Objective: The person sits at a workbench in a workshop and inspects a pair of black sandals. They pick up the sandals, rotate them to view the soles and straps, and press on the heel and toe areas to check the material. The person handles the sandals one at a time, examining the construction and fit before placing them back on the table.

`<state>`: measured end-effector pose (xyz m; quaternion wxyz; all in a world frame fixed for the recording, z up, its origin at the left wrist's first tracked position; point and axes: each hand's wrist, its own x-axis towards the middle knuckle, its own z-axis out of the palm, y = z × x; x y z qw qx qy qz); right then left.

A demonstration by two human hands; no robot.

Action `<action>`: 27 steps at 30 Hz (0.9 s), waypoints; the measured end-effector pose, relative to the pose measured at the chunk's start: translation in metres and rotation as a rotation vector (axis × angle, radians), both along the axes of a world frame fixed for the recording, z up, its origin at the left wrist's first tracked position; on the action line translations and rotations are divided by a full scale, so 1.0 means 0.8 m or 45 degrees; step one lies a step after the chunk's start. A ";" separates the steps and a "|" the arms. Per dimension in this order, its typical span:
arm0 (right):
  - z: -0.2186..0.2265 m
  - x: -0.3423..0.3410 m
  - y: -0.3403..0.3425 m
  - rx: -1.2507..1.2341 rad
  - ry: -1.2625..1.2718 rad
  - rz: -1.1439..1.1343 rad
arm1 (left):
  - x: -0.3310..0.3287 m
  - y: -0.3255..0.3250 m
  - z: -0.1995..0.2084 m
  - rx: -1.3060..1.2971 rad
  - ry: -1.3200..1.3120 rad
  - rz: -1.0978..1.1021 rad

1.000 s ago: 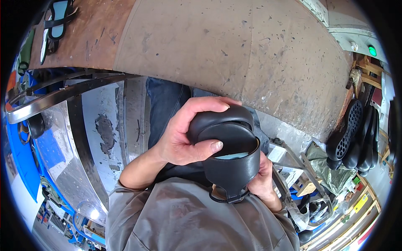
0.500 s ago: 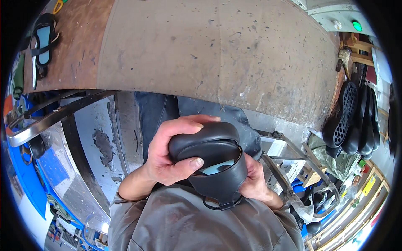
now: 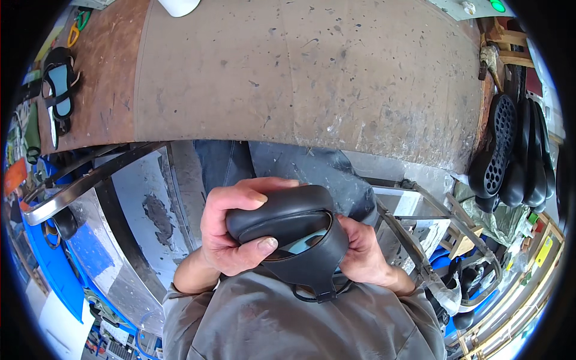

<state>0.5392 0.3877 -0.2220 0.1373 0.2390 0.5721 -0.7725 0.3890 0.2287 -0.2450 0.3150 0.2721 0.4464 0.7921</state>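
Observation:
A black sandal (image 3: pixel 312 259) is held in front of my body, with its thick rounded sole (image 3: pixel 279 210) uppermost. My left hand (image 3: pixel 231 231) grips that sole, thumb on the near edge and fingers over the far side. Below the sole is a wide smooth upper band, and a light blue patch shows in the gap between the two. A narrow strap hangs toward my shirt. My right hand (image 3: pixel 366 255) closes around the right side of the band; some of its fingers are hidden behind it.
A worn, stained workbench (image 3: pixel 258 78) spans the far side. Another black sandal (image 3: pixel 59 84) with a blue insole lies at its left end. Several black soles (image 3: pixel 501 147) stand at the right. Metal frames (image 3: pixel 96 186) flank me, and a white object (image 3: pixel 179 5) sits at the top.
The sole in my left hand has tilted and come down closer over the upper, narrowing the gap. Both hands keep their hold, and the whole view has shifted slightly.

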 end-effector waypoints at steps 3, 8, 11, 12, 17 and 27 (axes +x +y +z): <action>-0.001 0.001 0.001 -0.039 -0.011 0.016 | -0.011 0.001 0.016 -0.198 0.184 -0.024; -0.001 0.000 -0.003 -0.069 -0.003 -0.008 | -0.042 0.018 0.082 -0.792 0.630 -0.210; 0.002 -0.001 -0.006 -0.072 -0.046 -0.004 | -0.042 0.025 0.096 -0.890 0.755 -0.225; 0.003 -0.002 -0.006 -0.086 -0.037 -0.012 | -0.041 0.025 0.096 -0.880 0.756 -0.228; 0.000 0.003 -0.007 -0.108 -0.030 -0.048 | -0.038 0.023 0.098 -0.933 0.750 -0.269; -0.001 0.008 -0.020 0.155 0.139 0.030 | -0.046 0.051 0.136 -1.351 0.922 -0.688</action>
